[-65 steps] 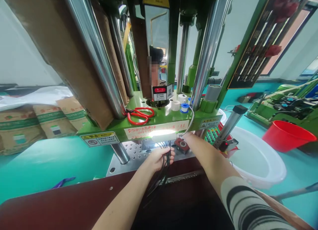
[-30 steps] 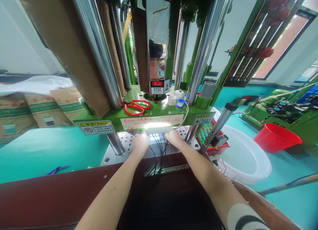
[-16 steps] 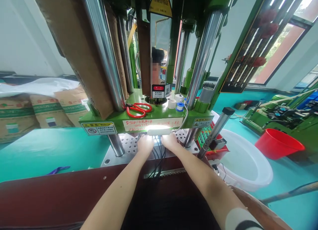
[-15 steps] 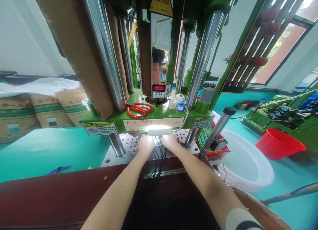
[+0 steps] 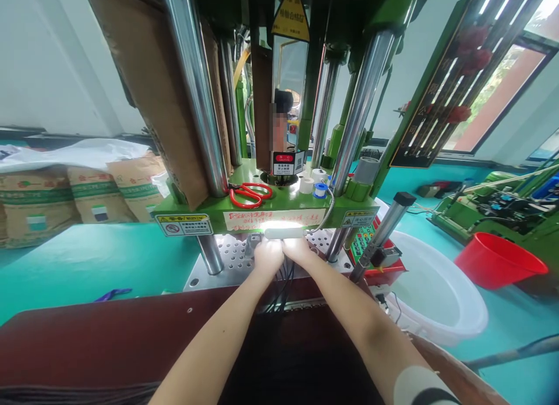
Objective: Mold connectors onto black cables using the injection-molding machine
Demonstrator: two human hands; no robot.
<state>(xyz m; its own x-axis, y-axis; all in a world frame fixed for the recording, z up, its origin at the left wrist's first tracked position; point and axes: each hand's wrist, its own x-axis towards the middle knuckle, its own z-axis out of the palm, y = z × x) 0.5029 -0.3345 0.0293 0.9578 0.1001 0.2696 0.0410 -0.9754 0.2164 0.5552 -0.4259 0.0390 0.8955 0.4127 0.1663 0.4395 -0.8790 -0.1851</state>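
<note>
Glowing: 1 lamp (image 5: pixel 285 233) above left hand (image 5: pixel 268 256), right hand (image 5: pixel 297 250), 1 cable bundle (image 5: pixel 285 284).

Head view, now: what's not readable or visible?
In the head view:
What, if anything, the left hand and right hand hold: hidden by the hands themselves.
Upper ends of the thin black cables: behind the hands.
Red-lettered white paper strip: lettering small, blurred, partly lost in glare.
Black-and-white fabric sleeve: cut off by bottom edge.

both arms (image 5: pixel 220 332) stretched toward twelve o'clock
left grip (image 5: pixel 268 254) points to one o'clock, right grip (image 5: pixel 296 249) to eleven, the two close together, their curl unclear.
</note>
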